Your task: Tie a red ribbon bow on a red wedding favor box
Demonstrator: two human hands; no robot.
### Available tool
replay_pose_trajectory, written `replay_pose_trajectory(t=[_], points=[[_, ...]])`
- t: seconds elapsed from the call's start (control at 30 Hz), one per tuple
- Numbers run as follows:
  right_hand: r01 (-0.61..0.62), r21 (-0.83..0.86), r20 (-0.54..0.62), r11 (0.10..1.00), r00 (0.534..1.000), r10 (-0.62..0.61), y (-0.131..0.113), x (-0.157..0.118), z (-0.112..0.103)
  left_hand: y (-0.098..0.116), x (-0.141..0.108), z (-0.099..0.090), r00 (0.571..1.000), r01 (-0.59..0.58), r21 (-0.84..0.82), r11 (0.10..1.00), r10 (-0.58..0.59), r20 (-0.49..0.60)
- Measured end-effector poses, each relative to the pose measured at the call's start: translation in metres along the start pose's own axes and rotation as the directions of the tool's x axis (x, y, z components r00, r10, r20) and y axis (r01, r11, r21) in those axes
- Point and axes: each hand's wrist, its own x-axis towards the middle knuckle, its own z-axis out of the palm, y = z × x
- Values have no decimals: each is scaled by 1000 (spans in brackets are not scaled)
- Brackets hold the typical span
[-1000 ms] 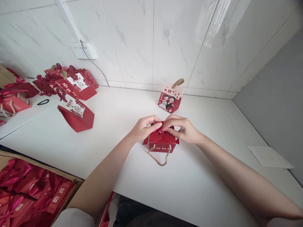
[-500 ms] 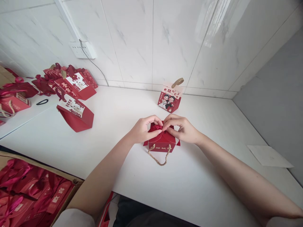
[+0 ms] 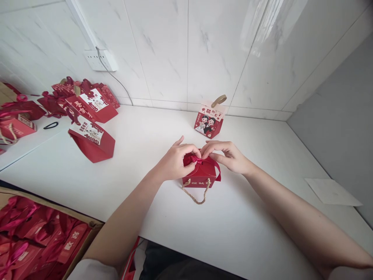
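Observation:
A small red gift box (image 3: 196,180) with gold lettering stands on the white table, its twisted gold cord handle (image 3: 198,202) drooping in front. On its lid lies a red ribbon (image 3: 218,171) gathered into a bow at the middle, one tail hanging down the right side. My left hand (image 3: 177,160) pinches the left side of the bow between curled fingers and thumb. From the right, my right hand (image 3: 229,155) has its bent fingertips closed on the ribbon by the knot. The fingers partly hide the bow.
Behind the box stands a red-and-pink box with a cartoon couple (image 3: 208,123). Red boxes with white labels (image 3: 94,142) are at the left, near a black loop (image 3: 51,125). A carton (image 3: 97,225) of red ribboned boxes is at lower left; a white sheet (image 3: 332,191) lies right.
The ribbon bow now shows more at the lid's centre, and a ribbon tail has swung out over the right side. My left index finger and thumb have spread somewhat; the box stays put.

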Motion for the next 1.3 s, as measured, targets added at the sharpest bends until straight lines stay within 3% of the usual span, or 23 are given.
replay_pose_trajectory(t=[0.2,0.33,0.5,0.63,0.9,1.1,1.3], points=[[-153,-22,-114,988,982,150,-1,1,5,-3,1,6,996,-14,1,1000,15,-90],[-166,-77,-125,983,980,156,-6,2,8,-1,0,11,992,41,-16,999,-42,-123],[-143,-162,-69,976,989,134,-10,3,9,0,0,11,985,2,-1,1000,-3,-172],[-175,-77,-20,982,985,174,-8,4,9,-3,-1,10,981,-13,19,1000,16,-195],[-305,42,-120,952,944,307,-7,4,13,-4,1,9,979,-31,-14,999,28,-204],[-326,227,-68,918,935,349,-10,5,10,-7,2,9,972,26,-153,988,-60,-225],[-329,244,-20,912,939,344,-12,5,7,-7,2,10,975,23,-128,991,-51,-216]])
